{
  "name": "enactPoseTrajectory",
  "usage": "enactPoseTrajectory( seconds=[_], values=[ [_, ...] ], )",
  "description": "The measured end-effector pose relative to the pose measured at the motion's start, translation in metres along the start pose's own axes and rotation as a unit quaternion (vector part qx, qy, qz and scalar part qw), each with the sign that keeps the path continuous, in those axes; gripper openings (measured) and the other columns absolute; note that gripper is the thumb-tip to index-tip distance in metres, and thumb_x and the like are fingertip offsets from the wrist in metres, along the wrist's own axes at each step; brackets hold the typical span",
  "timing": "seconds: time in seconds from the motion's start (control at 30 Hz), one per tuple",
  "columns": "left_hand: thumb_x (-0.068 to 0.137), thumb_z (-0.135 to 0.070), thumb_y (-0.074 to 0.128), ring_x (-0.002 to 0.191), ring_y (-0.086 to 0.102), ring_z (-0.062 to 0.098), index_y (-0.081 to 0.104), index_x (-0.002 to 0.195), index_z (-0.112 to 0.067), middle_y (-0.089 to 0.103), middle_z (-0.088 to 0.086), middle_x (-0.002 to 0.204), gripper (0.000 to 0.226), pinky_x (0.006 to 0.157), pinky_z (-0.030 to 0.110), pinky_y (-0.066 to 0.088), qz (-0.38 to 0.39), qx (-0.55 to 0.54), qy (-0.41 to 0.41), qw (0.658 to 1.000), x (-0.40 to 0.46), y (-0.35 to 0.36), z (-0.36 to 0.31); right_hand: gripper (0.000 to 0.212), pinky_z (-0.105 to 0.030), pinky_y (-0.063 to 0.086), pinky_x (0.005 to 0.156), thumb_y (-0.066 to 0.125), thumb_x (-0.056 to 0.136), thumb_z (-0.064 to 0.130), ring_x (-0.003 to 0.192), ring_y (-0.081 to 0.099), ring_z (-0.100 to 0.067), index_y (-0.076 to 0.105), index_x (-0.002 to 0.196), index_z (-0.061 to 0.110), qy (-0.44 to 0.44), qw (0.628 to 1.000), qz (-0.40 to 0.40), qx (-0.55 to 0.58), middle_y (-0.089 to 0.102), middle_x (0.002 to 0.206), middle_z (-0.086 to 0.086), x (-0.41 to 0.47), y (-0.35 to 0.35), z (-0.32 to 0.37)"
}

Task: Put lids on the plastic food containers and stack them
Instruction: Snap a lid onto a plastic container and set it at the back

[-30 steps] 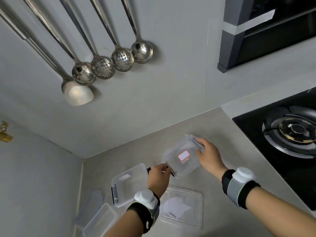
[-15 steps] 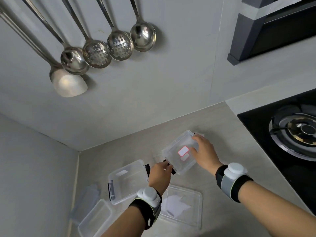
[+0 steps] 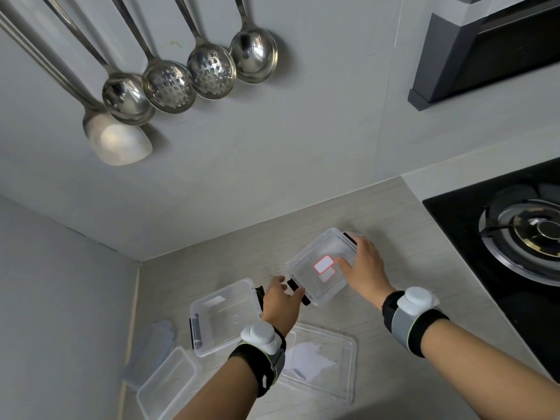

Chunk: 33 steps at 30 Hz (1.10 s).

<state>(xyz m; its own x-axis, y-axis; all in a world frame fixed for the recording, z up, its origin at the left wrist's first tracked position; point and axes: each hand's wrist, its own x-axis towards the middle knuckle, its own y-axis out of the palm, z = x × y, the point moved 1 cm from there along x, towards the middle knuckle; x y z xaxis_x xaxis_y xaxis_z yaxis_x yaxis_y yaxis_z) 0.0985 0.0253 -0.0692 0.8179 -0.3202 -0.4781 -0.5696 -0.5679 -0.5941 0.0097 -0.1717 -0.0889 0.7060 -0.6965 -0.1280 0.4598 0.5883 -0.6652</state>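
— What is worn on the arms?
— Both forearms bare, no sleeves. Left hand [image 3: 280, 301]: black wrist strap [image 3: 260, 356] with grey band, thin green edging, round white puck on top.
— Right hand [image 3: 365, 269]?
— Matching wristband [image 3: 409, 319], white puck too.

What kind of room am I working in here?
Almost certainly a home kitchen: a gas burner set into the counter, steel ladles and skimmers hanging on the wall, and a range hood above.
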Motion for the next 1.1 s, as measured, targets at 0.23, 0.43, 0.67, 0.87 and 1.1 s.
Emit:
enactPoseTrajectory(
  seconds=[0.23, 0.43, 0.67, 0.87, 1.1],
  values=[
    [0.086, -0.035, 0.071, 0.099, 0.069, 0.020, 0.037, 0.145, -0.009, 0.071, -0.001, 0.102, 0.073, 0.097, 0.043, 0.054, 0.030, -0.096, -0.048, 0.994, -0.010, 0.007, 0.000, 0.069, -0.041, 0.048, 0.099, 0.075, 0.072, 0.044, 0.119, 0.051, -0.026, 0.052, 0.130, 0.015, 0.085, 0.993, 0.019, 0.076, 0.055, 0.124, -0.007, 0.003, -0.006, -0.007],
    [0.081, -0.036, 0.073, 0.095, 0.066, 0.008, 0.056, 0.127, -0.018, 0.070, -0.007, 0.104, 0.052, 0.085, 0.026, 0.052, 0.013, -0.080, -0.009, 0.997, -0.016, 0.004, 0.000, 0.045, -0.036, 0.047, 0.087, 0.077, 0.073, 0.042, 0.107, 0.051, -0.026, 0.062, 0.106, 0.014, 0.064, 0.997, -0.010, 0.042, 0.057, 0.106, -0.008, -0.005, -0.005, -0.008],
    [0.080, -0.030, 0.076, 0.077, 0.069, -0.008, 0.060, 0.097, -0.034, 0.069, -0.017, 0.095, 0.024, 0.066, 0.009, 0.046, 0.026, -0.101, 0.035, 0.994, -0.019, 0.003, 0.000, 0.042, -0.038, 0.048, 0.089, 0.077, 0.074, 0.038, 0.103, 0.053, -0.028, 0.064, 0.106, 0.013, 0.050, 0.998, -0.038, 0.031, 0.054, 0.102, -0.007, -0.009, -0.004, -0.005],
    [0.074, -0.034, 0.077, 0.088, 0.072, 0.002, 0.065, 0.109, -0.031, 0.076, -0.011, 0.094, 0.037, 0.077, 0.020, 0.054, 0.030, -0.129, 0.037, 0.990, -0.005, 0.001, 0.002, 0.053, -0.034, 0.046, 0.096, 0.072, 0.073, 0.047, 0.110, 0.049, -0.022, 0.061, 0.119, 0.023, 0.005, 0.997, -0.060, 0.055, 0.053, 0.108, 0.000, -0.001, 0.005, 0.010],
    [0.071, -0.033, 0.082, 0.106, 0.060, 0.015, 0.053, 0.127, -0.026, 0.063, -0.002, 0.116, 0.064, 0.092, 0.036, 0.053, -0.049, -0.065, 0.078, 0.994, 0.029, -0.021, -0.012, 0.061, -0.027, 0.042, 0.093, 0.072, 0.080, 0.028, 0.112, 0.045, -0.015, 0.046, 0.136, 0.022, -0.049, 0.998, 0.018, 0.044, 0.053, 0.116, -0.002, 0.030, 0.032, 0.031]
  ],
)
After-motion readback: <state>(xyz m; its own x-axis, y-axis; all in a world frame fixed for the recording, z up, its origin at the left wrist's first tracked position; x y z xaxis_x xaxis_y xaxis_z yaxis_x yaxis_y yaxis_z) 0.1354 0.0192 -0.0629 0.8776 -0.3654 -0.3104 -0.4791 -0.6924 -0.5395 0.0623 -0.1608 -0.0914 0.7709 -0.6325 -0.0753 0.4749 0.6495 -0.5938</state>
